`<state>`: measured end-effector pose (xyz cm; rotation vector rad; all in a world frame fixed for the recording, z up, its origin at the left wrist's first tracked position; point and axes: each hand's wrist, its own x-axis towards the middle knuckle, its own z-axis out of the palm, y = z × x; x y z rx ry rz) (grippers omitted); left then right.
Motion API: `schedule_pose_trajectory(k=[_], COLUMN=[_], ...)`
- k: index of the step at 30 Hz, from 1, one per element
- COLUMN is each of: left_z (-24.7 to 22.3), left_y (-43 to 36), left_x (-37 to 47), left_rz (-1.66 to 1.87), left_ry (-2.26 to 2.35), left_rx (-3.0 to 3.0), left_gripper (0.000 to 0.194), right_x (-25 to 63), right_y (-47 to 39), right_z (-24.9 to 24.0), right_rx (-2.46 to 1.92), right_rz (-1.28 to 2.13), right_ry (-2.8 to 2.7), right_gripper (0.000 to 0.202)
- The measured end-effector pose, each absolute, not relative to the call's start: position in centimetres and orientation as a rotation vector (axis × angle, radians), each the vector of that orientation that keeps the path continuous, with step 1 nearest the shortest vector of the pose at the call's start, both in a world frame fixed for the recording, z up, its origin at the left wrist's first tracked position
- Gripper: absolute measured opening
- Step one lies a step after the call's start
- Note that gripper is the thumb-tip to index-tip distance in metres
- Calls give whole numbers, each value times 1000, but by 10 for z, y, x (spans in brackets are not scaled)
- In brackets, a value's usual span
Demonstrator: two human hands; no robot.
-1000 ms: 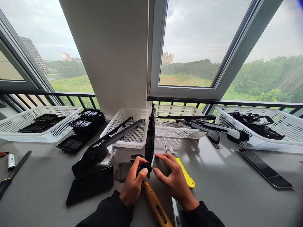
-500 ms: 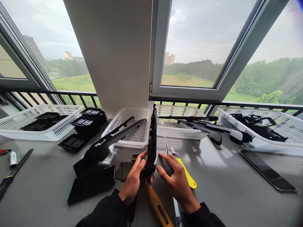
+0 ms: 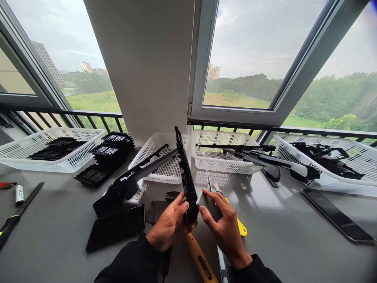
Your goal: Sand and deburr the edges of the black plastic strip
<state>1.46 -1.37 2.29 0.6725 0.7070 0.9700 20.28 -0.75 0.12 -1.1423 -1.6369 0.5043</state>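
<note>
My left hand (image 3: 169, 224) is wrapped round the lower end of a long black plastic part (image 3: 186, 177), which points up and away and leans to the left. In my right hand (image 3: 224, 226) is a grey flat block (image 3: 210, 206), pinched between thumb and fingers, its edge close against the right side of the black part; whether they touch is hard to tell. Below my hands lies a tool with a wooden handle (image 3: 200, 257). A yellow-handled tool (image 3: 242, 228) is partly hidden behind my right hand.
White baskets (image 3: 66, 163) stand along the window side, some with black parts. Long black trim pieces (image 3: 129, 186) lie left of centre, beside a black phone-like slab (image 3: 116, 228). Further right is another dark slab (image 3: 337, 216). A marker (image 3: 19, 194) and a knife (image 3: 28, 202) lie far left.
The black part's far end has swung to the left, so it now leans instead of standing nearly straight. Both hands have shifted slightly right with their items. The view has moved a little.
</note>
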Motion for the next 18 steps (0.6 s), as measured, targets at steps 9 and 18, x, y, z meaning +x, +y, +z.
schedule_pose_trajectory(k=[9, 18], left_z=[16, 20], left_y=[-11, -16], left_x=[11, 15], left_rz=[1194, 1518], left_ry=[865, 1107], left_rx=[1028, 1331], left_gripper=[87, 28], right_x=[201, 195], right_y=[-12, -14], right_z=[8, 1], right_rx=[-1044, -1063], right_rz=[568, 538], right_ry=[-1744, -1757], right_gripper=[35, 38])
